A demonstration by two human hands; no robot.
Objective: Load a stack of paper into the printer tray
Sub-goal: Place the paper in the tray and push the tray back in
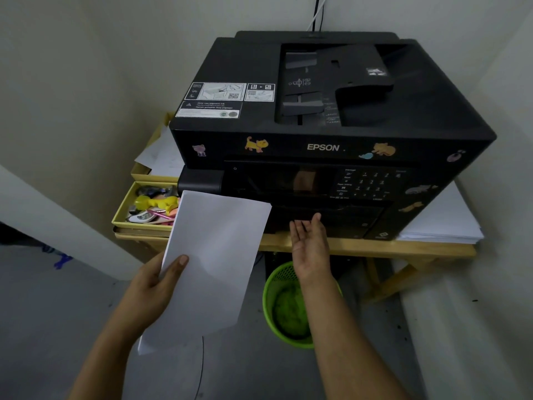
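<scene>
The white paper stack is held by the left hand outside the black Epson printer, its tray unopened, while straight fingers of the right hand reach its front.

Bare forearms (seemingly no sleeves)

Your stack of white paper is tilted, its far edge just before the front of the black Epson printer. The printer sits on the wooden tabletop, its front tray closed.
</scene>
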